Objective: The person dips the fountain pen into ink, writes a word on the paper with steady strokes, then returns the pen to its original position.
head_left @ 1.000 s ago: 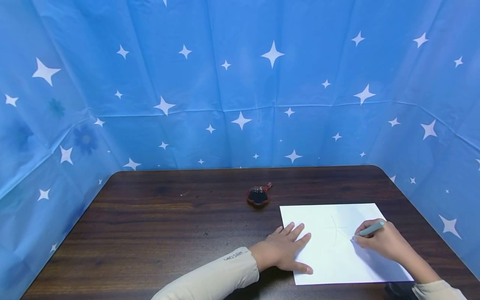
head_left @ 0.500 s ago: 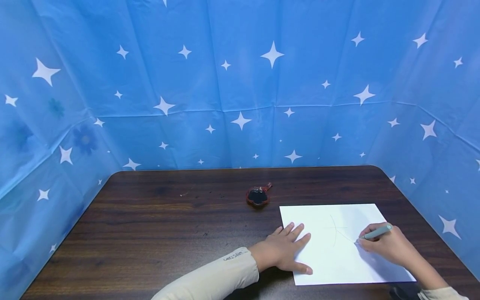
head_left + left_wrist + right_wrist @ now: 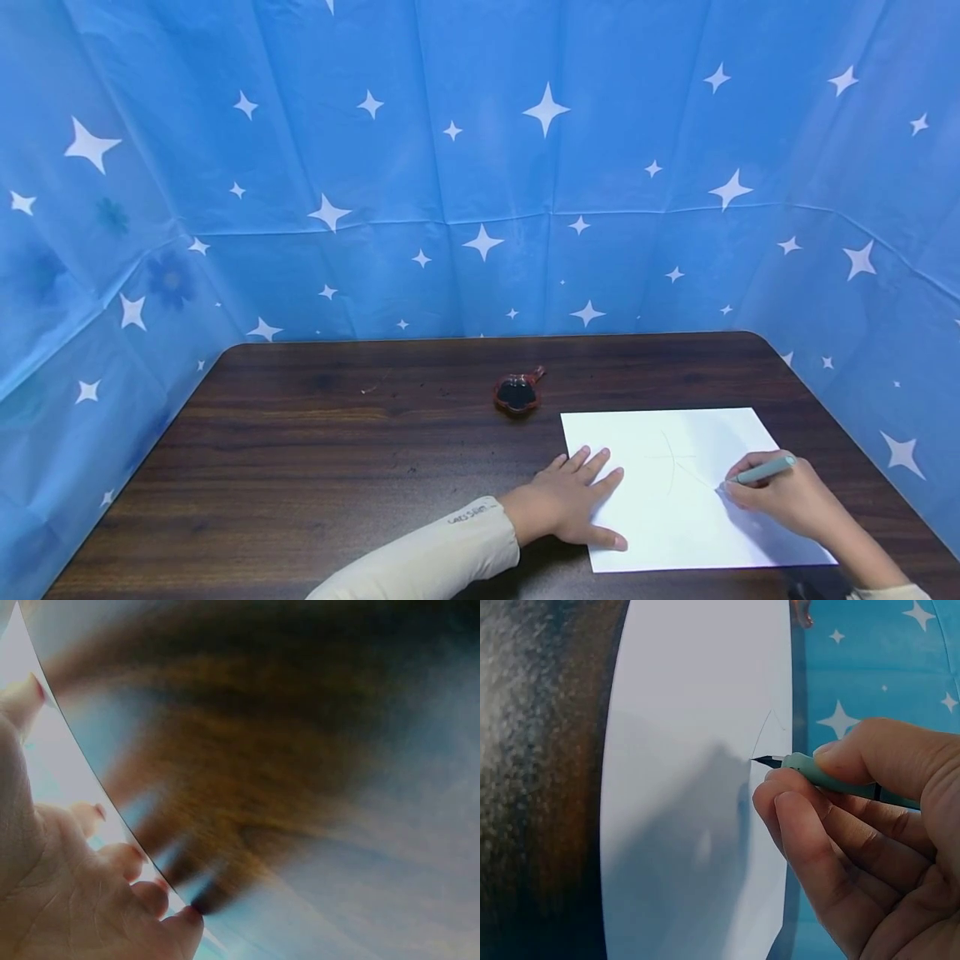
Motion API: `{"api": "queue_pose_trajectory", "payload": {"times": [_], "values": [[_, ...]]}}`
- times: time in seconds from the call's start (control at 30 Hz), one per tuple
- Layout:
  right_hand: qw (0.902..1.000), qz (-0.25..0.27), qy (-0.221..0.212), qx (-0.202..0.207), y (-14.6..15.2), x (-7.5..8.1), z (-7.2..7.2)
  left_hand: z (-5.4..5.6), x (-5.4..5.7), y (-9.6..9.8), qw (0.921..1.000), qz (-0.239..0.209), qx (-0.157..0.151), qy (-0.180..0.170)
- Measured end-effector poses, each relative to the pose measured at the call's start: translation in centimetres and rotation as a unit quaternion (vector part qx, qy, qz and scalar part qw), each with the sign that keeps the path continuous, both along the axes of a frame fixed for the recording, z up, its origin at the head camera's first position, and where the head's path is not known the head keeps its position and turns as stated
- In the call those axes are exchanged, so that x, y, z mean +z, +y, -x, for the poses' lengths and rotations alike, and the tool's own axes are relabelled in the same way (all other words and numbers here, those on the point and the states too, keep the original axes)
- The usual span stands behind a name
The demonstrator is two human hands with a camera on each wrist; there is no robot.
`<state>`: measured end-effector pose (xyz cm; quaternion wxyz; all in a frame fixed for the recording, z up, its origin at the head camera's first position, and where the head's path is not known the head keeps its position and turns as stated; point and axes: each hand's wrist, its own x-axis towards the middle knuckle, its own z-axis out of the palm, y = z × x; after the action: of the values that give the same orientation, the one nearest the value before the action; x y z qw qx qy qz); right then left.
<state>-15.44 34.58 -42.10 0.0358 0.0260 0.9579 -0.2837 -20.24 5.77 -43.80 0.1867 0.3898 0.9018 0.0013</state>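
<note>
My right hand (image 3: 783, 496) pinches a pale green fountain pen (image 3: 761, 470) between thumb and fingers. In the right wrist view its dark nib (image 3: 763, 760) touches the sheet at the end of a thin drawn line (image 3: 759, 735). The white paper (image 3: 660, 533) lies on the table's right side, with faint crossing strokes near its middle. Spread flat, my left hand (image 3: 570, 500) rests across the paper's left edge. In the left wrist view the fingers of the left hand (image 3: 82, 877) show from the palm side, over the sheet's edge.
Behind the paper stands a small red translucent container (image 3: 517, 392) with a dark inside and a short stem. The dark wood-grain table (image 3: 300, 467) stretches left. A blue curtain (image 3: 480, 167) with white stars hangs around the back and sides.
My right hand has moved right and slightly toward me with the fountain pen, and the slanting line on the paper has grown longer. The left hand stays in place.
</note>
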Motion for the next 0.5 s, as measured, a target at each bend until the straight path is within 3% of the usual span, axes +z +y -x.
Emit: {"api": "queue_pose_trajectory", "payload": {"times": [0.5], "values": [[0.9998,-0.013,0.012,-0.004,0.09,-0.39,-0.28,-0.1,-0.05,-0.06,1.0,-0.002,-0.003,0.002]]}}
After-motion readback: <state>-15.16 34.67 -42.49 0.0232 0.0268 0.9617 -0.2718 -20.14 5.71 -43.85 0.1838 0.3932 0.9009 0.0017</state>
